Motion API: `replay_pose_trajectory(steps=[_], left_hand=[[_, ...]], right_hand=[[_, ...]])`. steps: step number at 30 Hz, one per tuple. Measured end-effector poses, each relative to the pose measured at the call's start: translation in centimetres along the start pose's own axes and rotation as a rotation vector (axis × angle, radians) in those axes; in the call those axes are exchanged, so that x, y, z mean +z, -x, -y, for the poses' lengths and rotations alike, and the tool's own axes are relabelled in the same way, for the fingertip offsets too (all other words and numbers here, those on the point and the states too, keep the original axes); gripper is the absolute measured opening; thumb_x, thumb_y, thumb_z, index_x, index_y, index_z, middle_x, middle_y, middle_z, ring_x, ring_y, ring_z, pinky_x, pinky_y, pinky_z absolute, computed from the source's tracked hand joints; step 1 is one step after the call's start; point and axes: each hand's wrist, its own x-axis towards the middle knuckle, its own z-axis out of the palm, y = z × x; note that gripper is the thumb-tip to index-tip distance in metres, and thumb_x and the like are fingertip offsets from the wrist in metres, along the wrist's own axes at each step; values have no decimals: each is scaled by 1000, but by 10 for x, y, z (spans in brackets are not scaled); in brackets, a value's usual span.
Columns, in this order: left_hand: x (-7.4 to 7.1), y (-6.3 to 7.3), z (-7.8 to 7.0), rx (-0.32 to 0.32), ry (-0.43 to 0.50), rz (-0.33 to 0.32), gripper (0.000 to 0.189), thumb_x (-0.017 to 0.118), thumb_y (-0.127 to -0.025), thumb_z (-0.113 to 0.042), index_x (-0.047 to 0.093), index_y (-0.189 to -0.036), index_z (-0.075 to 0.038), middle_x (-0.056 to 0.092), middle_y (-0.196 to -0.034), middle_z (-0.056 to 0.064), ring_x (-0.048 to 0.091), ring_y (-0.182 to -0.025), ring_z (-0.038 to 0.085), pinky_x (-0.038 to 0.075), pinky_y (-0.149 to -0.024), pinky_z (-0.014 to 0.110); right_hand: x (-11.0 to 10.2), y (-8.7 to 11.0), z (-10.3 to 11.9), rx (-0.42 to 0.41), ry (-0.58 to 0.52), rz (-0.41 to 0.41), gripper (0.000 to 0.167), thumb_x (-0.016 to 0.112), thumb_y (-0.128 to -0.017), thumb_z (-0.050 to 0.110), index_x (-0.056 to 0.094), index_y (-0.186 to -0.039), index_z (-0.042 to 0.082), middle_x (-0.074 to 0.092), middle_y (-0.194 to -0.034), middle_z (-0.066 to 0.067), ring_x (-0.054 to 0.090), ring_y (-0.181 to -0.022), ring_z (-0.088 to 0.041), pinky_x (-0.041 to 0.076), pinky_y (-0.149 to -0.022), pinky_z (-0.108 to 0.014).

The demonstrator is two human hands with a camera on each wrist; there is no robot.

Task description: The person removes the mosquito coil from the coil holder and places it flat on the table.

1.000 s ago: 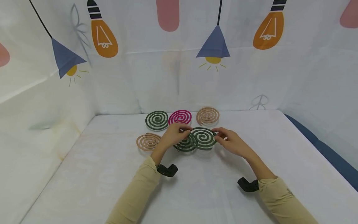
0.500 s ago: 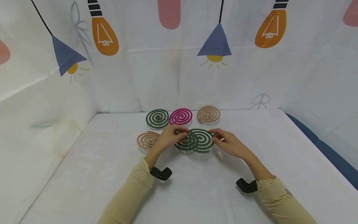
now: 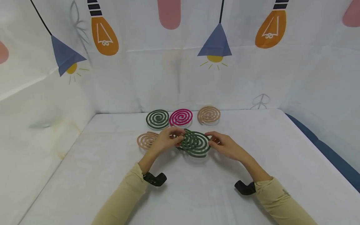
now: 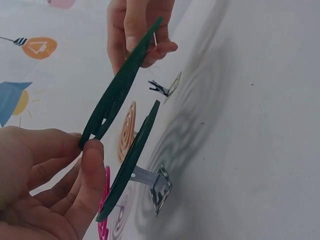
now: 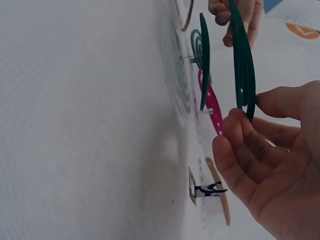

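Both hands hold one green mosquito coil [image 3: 196,143] between them, raised off the table. At its left edge my left hand [image 3: 165,140] pinches it between thumb and fingers. My right hand [image 3: 227,146] pinches the opposite edge. Just beneath, apart from the held coil, a second green mosquito coil [image 4: 131,157] sits on a small metal stand [image 4: 160,187]; from the head view the upper coil mostly covers it. Another small metal stand [image 5: 192,187] appears below my right hand in the right wrist view; whether it bears a coil I cannot tell.
Along the back of the white table [image 3: 112,175] are a green coil [image 3: 157,119], a pink coil [image 3: 181,117] and a tan coil [image 3: 209,115]. Another tan coil [image 3: 147,140] lies left, partly behind my left hand. A white printed curtain [image 3: 157,81] rises behind the table.
Both hands have moved left and slightly nearer to me with the held green coil. It now overlaps most of the lower green coil. The other coils have stayed put.
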Motion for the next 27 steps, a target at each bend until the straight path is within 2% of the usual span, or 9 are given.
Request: replay_pose_trajectory(steps=[4, 7, 17, 23, 27], left_hand=[[-2, 6, 1, -37, 54, 27, 31, 62, -90, -7, 61, -120, 0, 64, -100, 17, 64, -67, 8, 57, -69, 34], [-4, 9, 1, -53, 58, 39, 32, 61, -90, -7, 61, -121, 1, 63, -101, 17, 64, -67, 7, 57, -71, 35], [-8, 19, 3, -110, 51, 43, 32, 63, -90, -13, 62, -121, -4, 64, -102, 12, 64, -69, 8, 56, -71, 31], [-10, 26, 5, -115, 71, 62, 31, 62, -91, -12, 61, -121, -4, 64, -105, 13, 65, -69, 9, 55, -70, 26], [-11, 32, 5, -146, 106, 68, 31, 63, -90, -10, 61, -121, -4, 63, -107, 14, 66, -69, 10, 55, -71, 27]], right_hand=[[2, 1, 3, 10, -21, 21, 38, 54, -96, 21, 51, -132, 9, 63, -96, -7, 60, -82, -11, 48, -73, -26], [2, 2, 5, 0, -28, 26, 37, 54, -96, 19, 52, -131, 8, 64, -95, -6, 60, -80, -10, 48, -72, -25], [8, 1, 8, -30, -39, 45, 36, 55, -95, 13, 52, -130, 9, 65, -90, -1, 60, -79, -8, 49, -71, -24], [10, 1, 10, -41, -74, 83, 37, 55, -95, 13, 51, -131, 7, 65, -90, -2, 64, -79, -14, 50, -72, -24], [12, 1, 10, -49, -118, 114, 37, 55, -95, 13, 50, -131, 6, 64, -90, -4, 66, -78, -20, 51, -72, -24]])
